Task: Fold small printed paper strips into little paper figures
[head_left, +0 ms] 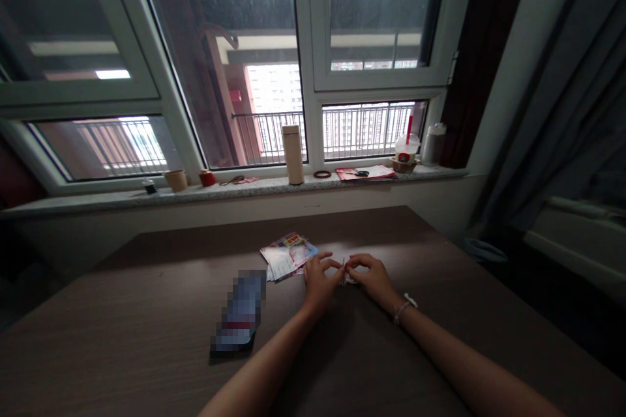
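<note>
My left hand point(320, 281) and my right hand point(372, 277) meet over the dark wooden table point(147, 339). Both pinch a small pale folded piece of paper point(345, 272) between thumbs and fingertips. The paper is mostly hidden by the fingers, so its shape is unclear. A bracelet sits on my right wrist. Just left of my left hand lies a small stack of colourful printed papers point(287, 255), flat on the table.
A blurred dark flat object point(239, 313) lies on the table to the left. On the window sill point(235, 190) stand a tall cream flask point(293, 154), a paper cup point(176, 180), a small red pot point(207, 177), a drink cup with straw point(407, 148) and red papers point(366, 173). Curtains hang at right.
</note>
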`<state>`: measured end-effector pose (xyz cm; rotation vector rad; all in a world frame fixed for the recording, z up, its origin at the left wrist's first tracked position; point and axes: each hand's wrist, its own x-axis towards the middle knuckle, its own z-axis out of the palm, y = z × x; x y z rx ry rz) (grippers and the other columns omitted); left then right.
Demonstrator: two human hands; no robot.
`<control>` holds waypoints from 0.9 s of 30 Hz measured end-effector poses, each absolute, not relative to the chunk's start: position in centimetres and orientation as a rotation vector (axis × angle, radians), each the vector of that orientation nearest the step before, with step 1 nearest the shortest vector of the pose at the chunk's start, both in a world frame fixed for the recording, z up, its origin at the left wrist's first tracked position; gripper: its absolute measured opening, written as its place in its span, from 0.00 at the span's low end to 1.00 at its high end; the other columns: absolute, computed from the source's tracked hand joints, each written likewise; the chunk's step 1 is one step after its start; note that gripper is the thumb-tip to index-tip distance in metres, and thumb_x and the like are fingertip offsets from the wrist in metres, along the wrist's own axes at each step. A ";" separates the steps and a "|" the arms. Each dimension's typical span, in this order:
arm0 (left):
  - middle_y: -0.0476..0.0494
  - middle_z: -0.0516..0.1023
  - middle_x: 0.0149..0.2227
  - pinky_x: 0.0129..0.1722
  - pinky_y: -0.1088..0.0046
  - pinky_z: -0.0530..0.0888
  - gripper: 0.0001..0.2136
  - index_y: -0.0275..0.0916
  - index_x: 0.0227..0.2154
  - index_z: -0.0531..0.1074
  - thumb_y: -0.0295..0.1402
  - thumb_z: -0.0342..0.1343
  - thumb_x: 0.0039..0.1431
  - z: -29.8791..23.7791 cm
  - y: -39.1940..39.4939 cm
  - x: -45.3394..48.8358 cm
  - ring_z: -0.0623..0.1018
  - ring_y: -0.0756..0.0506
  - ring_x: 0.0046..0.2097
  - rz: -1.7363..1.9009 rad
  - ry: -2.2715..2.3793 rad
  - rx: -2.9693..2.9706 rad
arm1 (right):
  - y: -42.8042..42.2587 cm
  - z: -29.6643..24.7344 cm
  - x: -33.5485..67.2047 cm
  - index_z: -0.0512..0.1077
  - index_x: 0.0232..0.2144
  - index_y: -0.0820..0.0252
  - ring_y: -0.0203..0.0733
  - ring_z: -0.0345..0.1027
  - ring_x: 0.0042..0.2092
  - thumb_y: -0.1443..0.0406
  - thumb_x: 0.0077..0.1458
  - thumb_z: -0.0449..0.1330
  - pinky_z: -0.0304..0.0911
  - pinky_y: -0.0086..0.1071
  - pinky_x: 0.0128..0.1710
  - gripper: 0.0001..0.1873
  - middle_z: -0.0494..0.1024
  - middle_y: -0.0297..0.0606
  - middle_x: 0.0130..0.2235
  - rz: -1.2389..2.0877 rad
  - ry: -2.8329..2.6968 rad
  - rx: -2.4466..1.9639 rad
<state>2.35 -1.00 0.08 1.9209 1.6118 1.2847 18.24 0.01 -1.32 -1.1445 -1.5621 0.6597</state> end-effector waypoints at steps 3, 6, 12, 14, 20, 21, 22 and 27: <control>0.48 0.75 0.48 0.58 0.57 0.60 0.01 0.45 0.25 0.78 0.32 0.63 0.50 0.2 -1.0 2.3 0.69 0.41 0.54 1.256 1.599 1.921 | -0.1 -1.3 18.2 0.76 0.25 0.57 0.48 0.70 0.46 0.61 0.45 0.61 0.58 0.41 0.52 0.07 0.79 0.40 0.35 0.662 -1.558 -1.143; 0.47 0.75 0.49 0.57 0.58 0.61 0.03 0.44 0.24 0.78 0.33 0.63 0.51 0.3 -1.0 2.3 0.68 0.41 0.54 1.268 1.592 1.912 | -0.2 -1.0 18.2 0.75 0.25 0.57 0.47 0.70 0.45 0.60 0.44 0.61 0.58 0.41 0.51 0.07 0.79 0.40 0.36 0.674 -1.545 -1.136; 0.46 0.74 0.48 0.57 0.57 0.61 0.06 0.42 0.22 0.76 0.34 0.62 0.51 0.4 -1.0 2.4 0.69 0.41 0.53 1.307 1.594 1.900 | -0.4 -0.4 17.8 0.73 0.23 0.57 0.45 0.69 0.40 0.60 0.44 0.62 0.60 0.39 0.47 0.07 0.77 0.37 0.32 0.645 -1.558 -1.136; 0.46 0.74 0.48 0.57 0.57 0.61 0.05 0.42 0.22 0.76 0.34 0.62 0.51 0.3 -0.9 2.4 0.69 0.41 0.53 1.294 1.607 1.893 | -0.4 -0.4 17.8 0.74 0.24 0.57 0.45 0.69 0.39 0.60 0.45 0.62 0.61 0.38 0.46 0.07 0.77 0.37 0.31 0.630 -1.557 -1.134; 0.47 0.73 0.49 0.58 0.57 0.60 0.04 0.44 0.23 0.76 0.34 0.62 0.51 -0.1 -0.9 2.4 0.68 0.41 0.54 1.273 1.622 1.922 | -0.3 -0.6 18.1 0.76 0.26 0.57 0.45 0.70 0.39 0.58 0.48 0.61 0.62 0.37 0.44 0.09 0.78 0.38 0.32 0.640 -1.567 -1.126; 0.47 0.73 0.50 0.59 0.57 0.60 0.04 0.44 0.24 0.77 0.34 0.62 0.52 -0.2 -0.9 2.4 0.68 0.41 0.55 1.278 1.620 1.925 | -0.2 -0.7 18.1 0.76 0.25 0.57 0.45 0.70 0.40 0.58 0.48 0.61 0.62 0.37 0.44 0.09 0.78 0.38 0.32 0.636 -1.569 -1.124; 0.47 0.73 0.50 0.59 0.57 0.59 0.03 0.44 0.25 0.77 0.34 0.62 0.52 -0.2 -0.9 2.4 0.68 0.41 0.55 1.283 1.618 1.925 | -0.2 -0.7 18.1 0.76 0.25 0.57 0.45 0.70 0.40 0.58 0.48 0.62 0.62 0.38 0.45 0.09 0.78 0.39 0.32 0.632 -1.570 -1.121; 0.46 0.73 0.50 0.58 0.57 0.60 0.00 0.45 0.27 0.78 0.33 0.63 0.51 -0.3 -0.7 2.2 0.68 0.42 0.54 1.317 1.618 1.913 | 0.0 -1.0 18.2 0.78 0.31 0.57 0.46 0.70 0.42 0.57 0.49 0.62 0.63 0.38 0.47 0.11 0.79 0.40 0.34 0.669 -1.595 -1.120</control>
